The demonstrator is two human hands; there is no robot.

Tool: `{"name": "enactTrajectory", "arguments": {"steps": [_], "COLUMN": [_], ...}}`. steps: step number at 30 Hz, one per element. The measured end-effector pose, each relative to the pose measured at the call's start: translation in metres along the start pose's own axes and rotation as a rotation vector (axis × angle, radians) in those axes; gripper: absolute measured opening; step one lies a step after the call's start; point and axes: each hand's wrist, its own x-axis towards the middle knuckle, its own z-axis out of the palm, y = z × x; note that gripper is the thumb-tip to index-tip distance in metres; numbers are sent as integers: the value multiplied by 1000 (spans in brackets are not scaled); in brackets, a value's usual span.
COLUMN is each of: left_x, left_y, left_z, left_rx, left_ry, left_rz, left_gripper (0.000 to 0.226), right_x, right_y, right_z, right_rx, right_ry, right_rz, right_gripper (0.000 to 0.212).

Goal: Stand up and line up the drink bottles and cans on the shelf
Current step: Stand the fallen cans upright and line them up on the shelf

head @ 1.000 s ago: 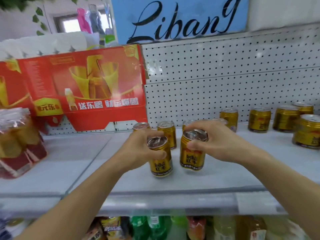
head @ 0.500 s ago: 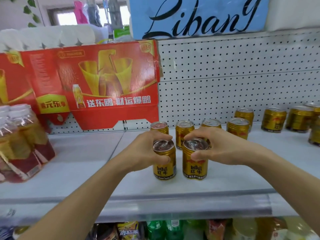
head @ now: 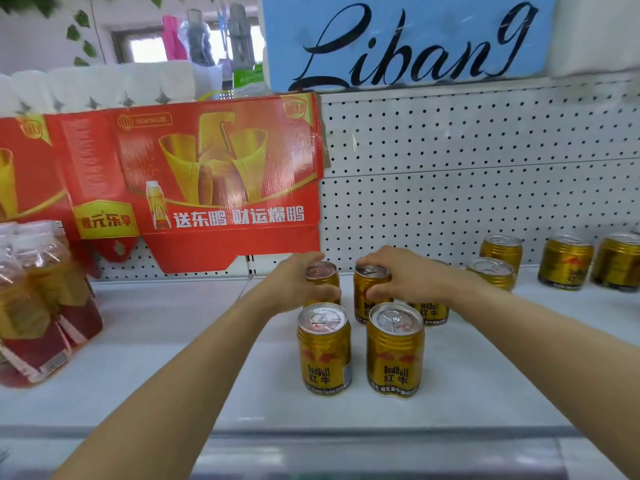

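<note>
Two gold Red Bull cans stand upright side by side near the shelf's front, the left front can (head: 324,348) and the right front can (head: 395,349), with no hand on them. Behind them my left hand (head: 298,284) grips a rear left can (head: 323,277) and my right hand (head: 403,278) grips a rear right can (head: 369,294). A third rear can (head: 429,311) stands partly hidden under my right wrist. More gold cans stand to the right: one (head: 491,273), another (head: 502,247), and a pair (head: 566,261) at the far right.
The white shelf (head: 173,358) has a pegboard back wall (head: 450,168). A red cardboard drink carton (head: 173,181) leans against the back at left. A shrink-wrapped pack of bottles (head: 38,303) stands at the far left. The shelf's front rail (head: 346,445) runs below.
Both hands let go of the two front cans, which now stand near the front edge. The hands reached back and took hold of two cans in the rear row.
</note>
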Motion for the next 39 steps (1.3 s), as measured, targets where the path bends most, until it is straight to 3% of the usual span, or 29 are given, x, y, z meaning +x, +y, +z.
{"name": "enactTrajectory", "arguments": {"steps": [3, 14, 18, 21, 23, 26, 29, 39], "left_x": [10, -5, -53, -95, -104, -104, -102, -94], "left_y": [-9, -3, 6, 7, 2, -3, -4, -8], "left_z": [3, -1, -9, 1, 12, 25, 30, 31], "left_rx": [33, 11, -220, -374, -332, -261, -270, -252], "left_ry": [24, 28, 191, 68, 22, 25, 40, 104], "left_rz": [28, 65, 87, 129, 93, 56, 59, 29], "left_gripper": [66, 61, 51, 46, 63, 84, 77, 83], "right_x": [4, -1, -40, -85, -101, -106, -102, -86], "right_y": [5, 10, 6, -2, -4, -1, -3, -9], "right_z": [1, 5, 2, 6, 17, 38, 47, 48], "right_rx": [-18, -26, 272, 466, 453, 390, 394, 410], "right_ry": [32, 30, 276, 188, 106, 125, 165, 133], "right_rz": [-3, -43, -25, -64, -51, 22, 35, 46], "right_gripper": [48, 46, 38, 48, 66, 84, 80, 78]}}
